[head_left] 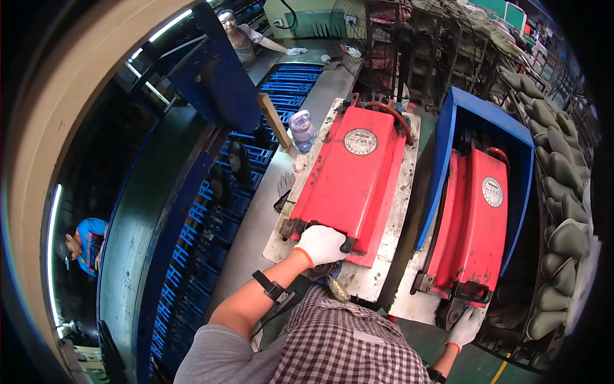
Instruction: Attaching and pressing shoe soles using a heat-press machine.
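Observation:
My left hand [323, 245], in a white glove with an orange cuff, is closed on the front handle of a red machine cover [348, 182]. The cover lies down over a worn white base plate [391, 221], and a round label sits on its top. At the right my gloved right hand [465, 328] has its fingers up against the black handle [473, 293] at the front of a second red cover [483, 224]. Its fingertips are partly hidden. This second cover stands inside a blue metal hood [489, 110].
Left of me runs a blue roller conveyor [291, 89] carrying dark shoe-shaped pieces [239, 163]. A purple-tinted jug [301, 130] and a grey glove [286, 184] lie along its metal ledge. Olive molded pieces [566, 240] fill the right-hand rack. Co-workers are at the far end [246, 41] and far left [88, 246].

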### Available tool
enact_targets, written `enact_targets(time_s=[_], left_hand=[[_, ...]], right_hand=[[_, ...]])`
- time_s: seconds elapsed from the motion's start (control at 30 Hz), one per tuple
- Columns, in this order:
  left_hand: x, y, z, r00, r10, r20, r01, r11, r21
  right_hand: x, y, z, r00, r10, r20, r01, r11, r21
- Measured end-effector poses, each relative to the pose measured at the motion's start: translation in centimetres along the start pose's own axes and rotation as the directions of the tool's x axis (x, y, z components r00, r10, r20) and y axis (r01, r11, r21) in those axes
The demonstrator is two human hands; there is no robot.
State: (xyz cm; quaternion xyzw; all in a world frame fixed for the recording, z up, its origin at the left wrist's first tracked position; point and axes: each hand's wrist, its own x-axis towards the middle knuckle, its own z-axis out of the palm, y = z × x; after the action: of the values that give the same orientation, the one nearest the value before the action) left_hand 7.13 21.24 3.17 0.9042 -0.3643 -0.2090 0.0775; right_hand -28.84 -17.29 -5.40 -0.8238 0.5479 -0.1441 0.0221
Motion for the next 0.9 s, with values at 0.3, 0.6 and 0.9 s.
enact_targets(time_s=[0.3,0.6,0.9], left_hand=[[0.4,0.0,0.0,1.0,-0.019,-0.019,0.019,1.0,0.011],[0.1,0.6,0.5,1.0,-0.009,-0.02,0.009,1.0,0.007],[1.0,0.7,0.8,0.998,0.03,-0.049,-0.029,0.999,0.022]], right_hand=[[1.0,-2.2,-1.7,0.988,0.082,0.132,-0.085,0.996,0.016],[1.4,-0.5,-0.6,0.991,0.063,0.117,-0.068,0.997,0.038],[2.2,-0.6,-1.1,0.978,0.107,0.179,-0.107,0.994,-0.009]])
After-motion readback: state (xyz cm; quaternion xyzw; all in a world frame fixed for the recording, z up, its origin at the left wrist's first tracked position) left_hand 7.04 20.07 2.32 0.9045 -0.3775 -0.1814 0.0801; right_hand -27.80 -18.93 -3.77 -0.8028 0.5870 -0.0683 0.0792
